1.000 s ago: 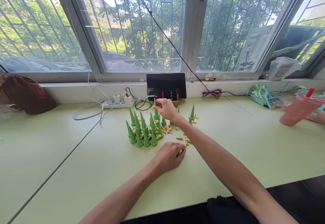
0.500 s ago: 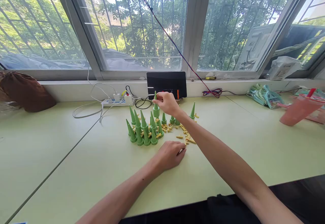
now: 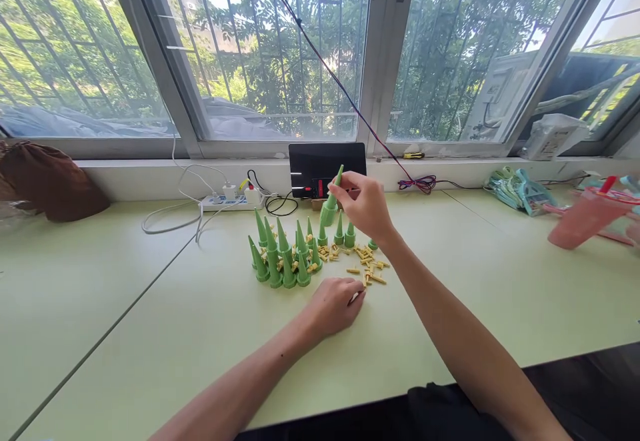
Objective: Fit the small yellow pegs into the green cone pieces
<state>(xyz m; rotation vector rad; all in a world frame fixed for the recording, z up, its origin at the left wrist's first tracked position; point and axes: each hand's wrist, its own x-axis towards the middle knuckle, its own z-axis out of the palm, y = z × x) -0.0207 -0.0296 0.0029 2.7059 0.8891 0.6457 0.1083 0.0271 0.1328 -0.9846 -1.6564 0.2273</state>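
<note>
Right hand (image 3: pixel 364 202): fingertips gripping tilted green cone (image 3: pixel 329 213), raised off table (image 3: pixel 450 261) near standing cones (image 3: pixel 289 276). Left hand (image 3: pixel 334 304): curled on table beside yellow pegs (image 3: pixel 368 276); grip cannot be told. Pink cup (image 3: pixel 573 221): red straw (image 3: pixel 608 184) inserted. Brown bag (image 3: pixel 63 184): contents hidden.

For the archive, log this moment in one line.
right hand: holds tilted green spike | left hand: on table, near yellow T-shaped pieces

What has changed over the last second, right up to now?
The right hand has moved rightward, carrying the green cone it already gripped; the cone now tilts, its tip leaning right. I see no new grasp or release. The left hand stays resting by the loose yellow pieces, and the standing cones look unmoved.
</note>
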